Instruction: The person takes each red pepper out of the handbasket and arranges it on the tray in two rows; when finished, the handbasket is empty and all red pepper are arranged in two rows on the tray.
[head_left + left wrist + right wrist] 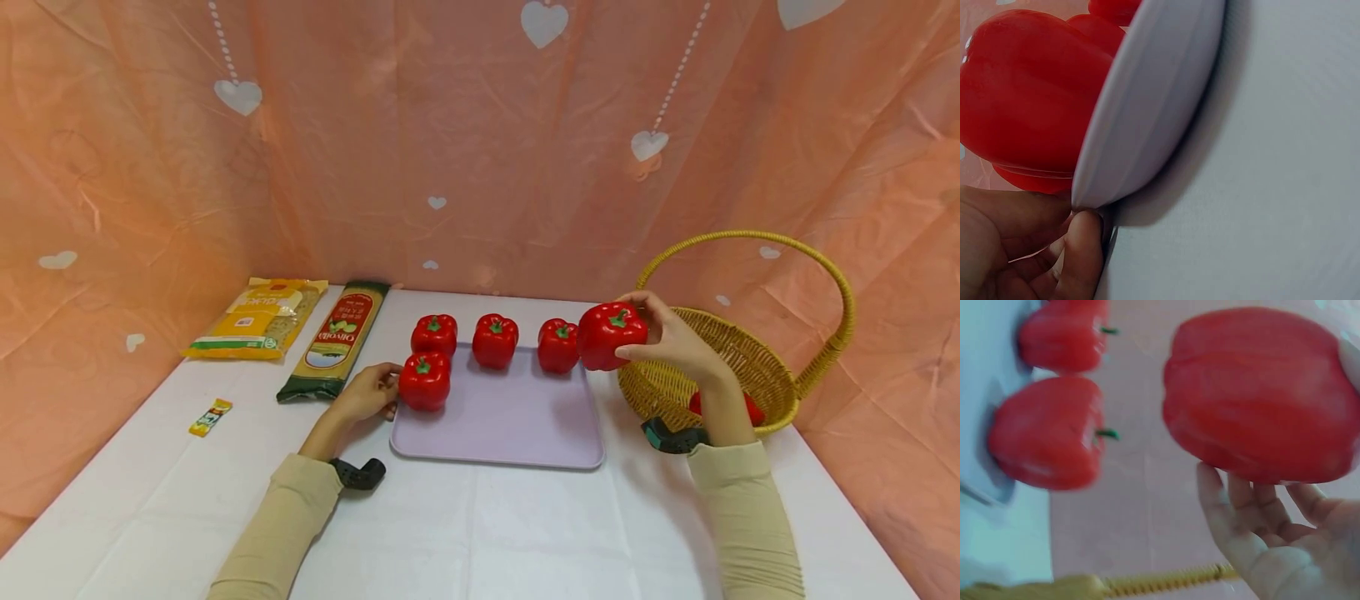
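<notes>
In the head view my right hand (672, 342) grips a red bell pepper (609, 336) with a green stem, held in the air between tray and basket. The right wrist view shows its fingers (1235, 528) curled against that pepper's side. My left hand (369, 392) is at the left edge of a pale lilac tray (517, 433). Up close in the left wrist view, its thumb and a finger pinch the tray's rim (1141, 119). On the tray stand several more red bell peppers: three along the back and one front-left pepper (425, 382) beside my left hand.
A yellow wicker basket (783, 354) with a tall handle stands at right; a red thing (752, 410) inside is partly hidden by my forearm. At left lie a yellow food packet (258, 321), a long green-ended packet (337, 337) and a small sachet (211, 417).
</notes>
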{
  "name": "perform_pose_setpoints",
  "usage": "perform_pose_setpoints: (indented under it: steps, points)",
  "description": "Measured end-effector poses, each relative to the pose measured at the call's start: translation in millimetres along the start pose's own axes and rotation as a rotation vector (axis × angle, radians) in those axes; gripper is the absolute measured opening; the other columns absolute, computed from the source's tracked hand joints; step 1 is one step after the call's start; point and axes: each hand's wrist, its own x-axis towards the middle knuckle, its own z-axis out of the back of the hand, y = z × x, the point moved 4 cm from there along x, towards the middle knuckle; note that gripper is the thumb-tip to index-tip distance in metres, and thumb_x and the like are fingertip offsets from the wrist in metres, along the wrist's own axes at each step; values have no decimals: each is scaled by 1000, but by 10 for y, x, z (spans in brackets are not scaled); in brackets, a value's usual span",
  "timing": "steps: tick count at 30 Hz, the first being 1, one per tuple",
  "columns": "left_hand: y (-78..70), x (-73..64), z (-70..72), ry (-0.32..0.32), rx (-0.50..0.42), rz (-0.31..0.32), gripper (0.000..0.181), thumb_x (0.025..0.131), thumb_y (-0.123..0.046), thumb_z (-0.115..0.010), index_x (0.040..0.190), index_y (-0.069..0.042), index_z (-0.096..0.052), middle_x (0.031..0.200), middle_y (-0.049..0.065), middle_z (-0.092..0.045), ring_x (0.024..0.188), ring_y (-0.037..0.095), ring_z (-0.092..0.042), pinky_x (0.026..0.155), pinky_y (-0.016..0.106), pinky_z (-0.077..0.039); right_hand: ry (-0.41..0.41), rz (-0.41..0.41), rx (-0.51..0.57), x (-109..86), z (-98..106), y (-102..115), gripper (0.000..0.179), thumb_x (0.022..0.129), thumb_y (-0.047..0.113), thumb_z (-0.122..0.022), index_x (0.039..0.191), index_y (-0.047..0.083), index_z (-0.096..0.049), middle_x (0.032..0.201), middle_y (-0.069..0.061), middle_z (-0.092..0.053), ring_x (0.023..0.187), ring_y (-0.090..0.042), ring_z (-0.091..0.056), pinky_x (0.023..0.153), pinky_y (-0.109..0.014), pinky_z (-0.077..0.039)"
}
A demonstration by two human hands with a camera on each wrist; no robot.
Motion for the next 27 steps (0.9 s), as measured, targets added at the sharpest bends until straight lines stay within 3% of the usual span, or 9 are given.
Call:
perform_pose_setpoints:
  steps: [2,11,20,27]
  points:
    - [1,0,-1,3,3,6,36,92,2,-42,127,12,-42,85,14,-50,59,15,-52,52,26,-51,-6,-23,-11,40,-88,-26,64,77,2,-70,128,6,-31,124,-13,-40,113,-24,-42,81,-26,-53]
    - [-5,6,5,3,1,18,36,93,1,-43,128,11,-42,86,14,-50,60,15,-52,53,26,-51,-17,16,-12,208,-452,-80,67,74,4,-74,126,-1,-32,124,-17,-41,115,-28,-41,81,-28,-53]
    - [3,5,8,5,-2,2,36,92,2,-42,127,11,-42,85,13,-50,59,15,-52,52,26,-51,-89,-27,4,320,-741,-137,70,73,8,-77,128,5,-32,125,-14,-41,117,-30,-42,87,-37,-52]
    - [-4,2,5,10,1,-1,36,93,1,-43,127,11,-42,84,13,-50,59,14,-52,52,26,-52,-124,2,32,388,-956,-209,71,72,4,-77,128,4,-35,126,-15,-41,115,-33,-46,91,-43,-49]
